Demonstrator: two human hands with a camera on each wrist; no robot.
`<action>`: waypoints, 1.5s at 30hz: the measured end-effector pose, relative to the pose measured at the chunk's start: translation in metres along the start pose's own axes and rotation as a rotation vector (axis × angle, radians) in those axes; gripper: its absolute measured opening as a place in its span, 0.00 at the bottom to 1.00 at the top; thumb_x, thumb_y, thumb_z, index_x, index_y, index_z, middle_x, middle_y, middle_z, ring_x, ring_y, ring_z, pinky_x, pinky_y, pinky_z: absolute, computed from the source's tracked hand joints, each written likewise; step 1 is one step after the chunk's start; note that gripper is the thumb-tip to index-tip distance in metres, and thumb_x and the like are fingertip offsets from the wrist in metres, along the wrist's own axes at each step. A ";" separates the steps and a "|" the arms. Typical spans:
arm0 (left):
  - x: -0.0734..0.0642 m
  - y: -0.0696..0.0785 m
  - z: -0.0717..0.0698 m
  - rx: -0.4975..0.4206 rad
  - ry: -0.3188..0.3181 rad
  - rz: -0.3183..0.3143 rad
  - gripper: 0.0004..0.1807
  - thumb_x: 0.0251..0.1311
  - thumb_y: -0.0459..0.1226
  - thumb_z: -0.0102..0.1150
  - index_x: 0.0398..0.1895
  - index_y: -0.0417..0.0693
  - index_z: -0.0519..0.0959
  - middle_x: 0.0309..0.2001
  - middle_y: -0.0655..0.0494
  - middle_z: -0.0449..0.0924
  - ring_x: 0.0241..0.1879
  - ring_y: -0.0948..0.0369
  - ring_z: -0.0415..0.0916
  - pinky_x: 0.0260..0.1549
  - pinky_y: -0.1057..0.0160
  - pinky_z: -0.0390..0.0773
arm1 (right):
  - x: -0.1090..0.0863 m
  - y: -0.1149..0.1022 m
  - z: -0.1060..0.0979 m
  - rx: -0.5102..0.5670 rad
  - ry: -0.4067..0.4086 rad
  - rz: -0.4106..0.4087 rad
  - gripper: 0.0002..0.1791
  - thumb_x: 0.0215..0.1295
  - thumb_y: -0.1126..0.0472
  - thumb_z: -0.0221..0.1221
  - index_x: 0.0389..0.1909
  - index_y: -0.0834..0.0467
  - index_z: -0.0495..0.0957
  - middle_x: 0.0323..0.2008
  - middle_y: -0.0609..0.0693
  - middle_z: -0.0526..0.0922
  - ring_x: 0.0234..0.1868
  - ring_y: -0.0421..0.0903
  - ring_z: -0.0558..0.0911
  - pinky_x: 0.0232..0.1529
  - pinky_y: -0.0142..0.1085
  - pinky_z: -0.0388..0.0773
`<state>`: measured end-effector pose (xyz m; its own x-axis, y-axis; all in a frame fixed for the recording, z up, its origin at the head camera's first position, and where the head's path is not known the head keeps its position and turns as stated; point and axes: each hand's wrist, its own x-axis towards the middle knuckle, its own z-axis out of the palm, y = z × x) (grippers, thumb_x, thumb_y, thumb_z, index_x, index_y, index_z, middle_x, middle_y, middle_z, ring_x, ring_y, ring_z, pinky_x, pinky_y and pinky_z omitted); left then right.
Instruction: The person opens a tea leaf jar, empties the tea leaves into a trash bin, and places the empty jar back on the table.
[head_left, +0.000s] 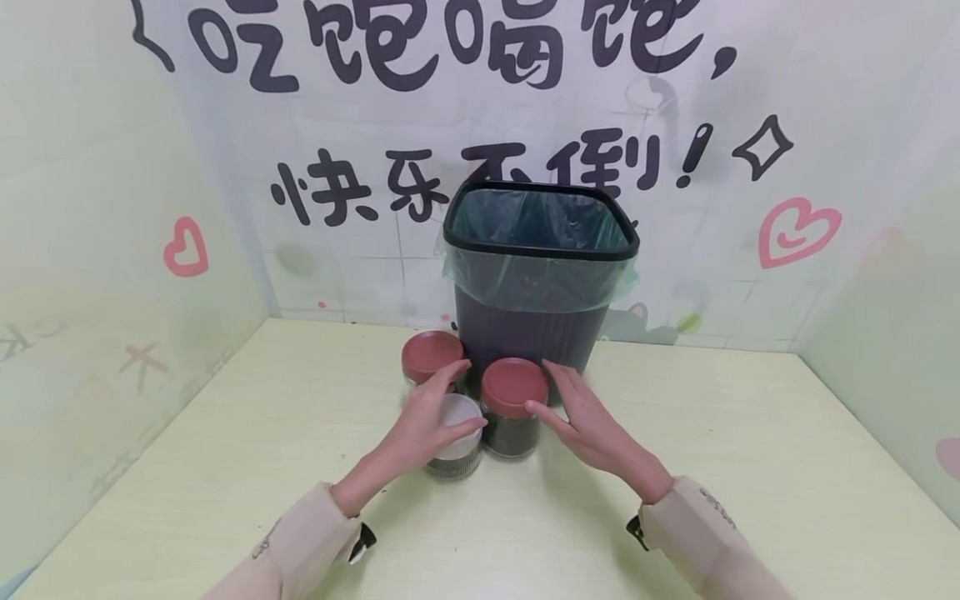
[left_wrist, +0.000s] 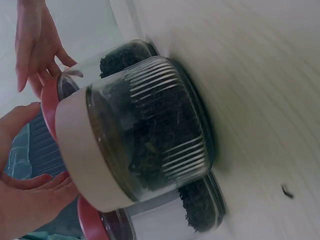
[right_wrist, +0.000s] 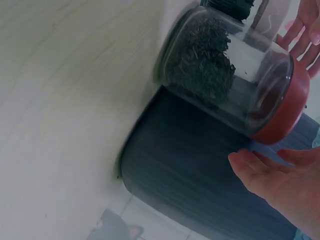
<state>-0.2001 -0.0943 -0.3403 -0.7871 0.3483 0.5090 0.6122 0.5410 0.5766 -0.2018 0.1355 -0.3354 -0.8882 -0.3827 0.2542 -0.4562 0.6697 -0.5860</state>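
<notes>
Three clear glass jars stand grouped on the table. A white-lidded jar (head_left: 454, 468) with ribbed glass is nearest; a red-lidded jar (head_left: 514, 387) stands to its right and another red-lidded jar (head_left: 432, 350) behind it to the left. Dark dried leaves fill part of the jars, plainest in the right wrist view. My left hand (head_left: 422, 423) reaches over the white lid, thumb and fingers spread apart at it, the fingertips near the rear-left jar. On the right jar's far side, my right hand (head_left: 596, 423) has its fingers extended, thumb tip at the red lid's edge.
Right behind the jars stands a dark waste bin (head_left: 528, 329) lined with a green translucent bag. The pale wooden table (head_left: 225, 467) reaches a printed cloth backdrop (head_left: 360, 267), with cloth side walls left and right. A tiny dark scrap (left_wrist: 287, 191) lies on the tabletop.
</notes>
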 end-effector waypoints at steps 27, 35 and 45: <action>0.025 0.009 0.027 -0.019 -0.175 -0.054 0.44 0.33 0.39 0.74 0.55 0.31 0.63 0.47 0.43 0.73 0.47 0.50 0.72 0.49 0.50 0.68 | 0.009 0.001 0.017 -0.020 0.065 0.020 0.48 0.48 0.44 0.63 0.63 0.67 0.55 0.47 0.57 0.64 0.46 0.48 0.70 0.47 0.43 0.72; 0.025 0.018 0.035 -0.043 -0.229 -0.015 0.45 0.34 0.39 0.73 0.56 0.31 0.61 0.48 0.43 0.72 0.46 0.51 0.73 0.44 0.55 0.73 | -0.004 0.006 0.012 0.015 0.092 -0.029 0.48 0.44 0.46 0.66 0.61 0.66 0.57 0.48 0.55 0.67 0.47 0.47 0.71 0.46 0.42 0.72; 0.015 0.028 0.050 -0.135 -0.224 0.002 0.49 0.31 0.37 0.75 0.57 0.31 0.57 0.50 0.43 0.70 0.49 0.53 0.70 0.48 0.55 0.71 | -0.018 0.006 0.012 0.022 0.138 -0.073 0.48 0.42 0.49 0.69 0.59 0.68 0.56 0.48 0.56 0.68 0.44 0.47 0.72 0.40 0.40 0.75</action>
<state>-0.1984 -0.0355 -0.3485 -0.7734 0.5182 0.3651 0.6067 0.4381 0.6633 -0.1878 0.1387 -0.3528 -0.8524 -0.3378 0.3990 -0.5199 0.6286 -0.5784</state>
